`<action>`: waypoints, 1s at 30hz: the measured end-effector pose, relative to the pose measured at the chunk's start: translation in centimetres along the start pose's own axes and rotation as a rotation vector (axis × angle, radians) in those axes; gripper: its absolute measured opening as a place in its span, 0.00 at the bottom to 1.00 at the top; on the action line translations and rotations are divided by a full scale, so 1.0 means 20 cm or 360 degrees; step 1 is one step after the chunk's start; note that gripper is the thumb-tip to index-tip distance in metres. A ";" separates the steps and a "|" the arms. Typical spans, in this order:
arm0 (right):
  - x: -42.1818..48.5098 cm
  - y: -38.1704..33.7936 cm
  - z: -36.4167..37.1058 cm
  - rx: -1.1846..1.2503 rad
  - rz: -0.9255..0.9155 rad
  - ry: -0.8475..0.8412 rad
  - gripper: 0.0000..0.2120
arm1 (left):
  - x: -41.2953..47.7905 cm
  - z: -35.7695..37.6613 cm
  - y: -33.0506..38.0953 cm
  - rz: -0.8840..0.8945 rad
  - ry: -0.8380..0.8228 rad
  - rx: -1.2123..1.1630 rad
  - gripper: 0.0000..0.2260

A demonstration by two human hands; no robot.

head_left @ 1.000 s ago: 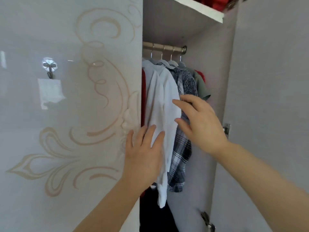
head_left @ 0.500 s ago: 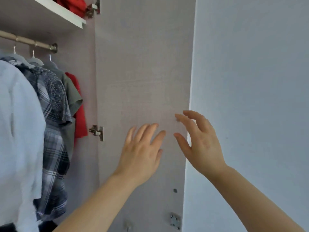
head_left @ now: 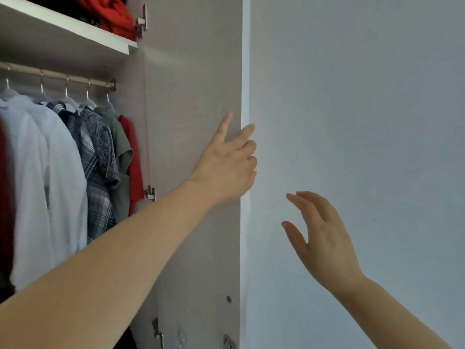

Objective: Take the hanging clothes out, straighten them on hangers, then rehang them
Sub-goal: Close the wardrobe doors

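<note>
Several shirts hang on hangers from a metal rail (head_left: 75,79) inside the wardrobe at the left: white shirts (head_left: 52,172), a dark plaid shirt (head_left: 97,157), a green shirt (head_left: 123,157) and a red garment (head_left: 135,159) at the far end. My left hand (head_left: 226,162) is away from the clothes; its fingers curl round the free edge of the open wardrobe door (head_left: 191,102), one finger pointing up along the inner face. My right hand (head_left: 323,235) hovers open in front of the wall, holding nothing.
A white shelf (head_left: 75,28) above the rail carries folded red cloth (head_left: 113,13). Door hinges (head_left: 149,192) sit on the wardrobe's side panel. A plain grey wall (head_left: 364,122) fills the right half of the view.
My left hand rose and took hold of the door's edge. My right hand dropped lower and to the right, off the door. The view shifted, showing more of the rail.
</note>
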State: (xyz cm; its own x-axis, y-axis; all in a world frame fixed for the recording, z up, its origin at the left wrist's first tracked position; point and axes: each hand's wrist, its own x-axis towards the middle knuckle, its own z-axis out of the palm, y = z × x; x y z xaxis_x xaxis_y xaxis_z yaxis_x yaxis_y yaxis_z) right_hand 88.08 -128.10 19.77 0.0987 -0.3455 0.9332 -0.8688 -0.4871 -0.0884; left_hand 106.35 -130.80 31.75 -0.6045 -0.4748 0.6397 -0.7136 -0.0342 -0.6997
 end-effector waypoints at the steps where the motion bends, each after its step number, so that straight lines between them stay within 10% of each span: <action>1: 0.00 -0.01 0.04 0.0065 -0.0023 -0.0025 0.20 | -0.02 -0.02 0.00 -0.0004 0.0022 0.0054 0.18; 30: 0.05 -1.72 1.13 0.0938 -0.0514 -0.0341 0.26 | -1.42 0.29 -1.22 -0.0298 0.0106 0.0368 0.13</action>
State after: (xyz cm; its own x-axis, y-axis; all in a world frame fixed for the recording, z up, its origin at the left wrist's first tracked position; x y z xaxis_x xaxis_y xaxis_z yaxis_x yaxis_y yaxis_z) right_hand 129.05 -129.90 15.87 0.4533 -0.2313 0.8608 -0.3784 -0.9243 -0.0491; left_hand 142.91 -121.53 28.89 -0.4973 -0.3827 0.7786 -0.7199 -0.3189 -0.6165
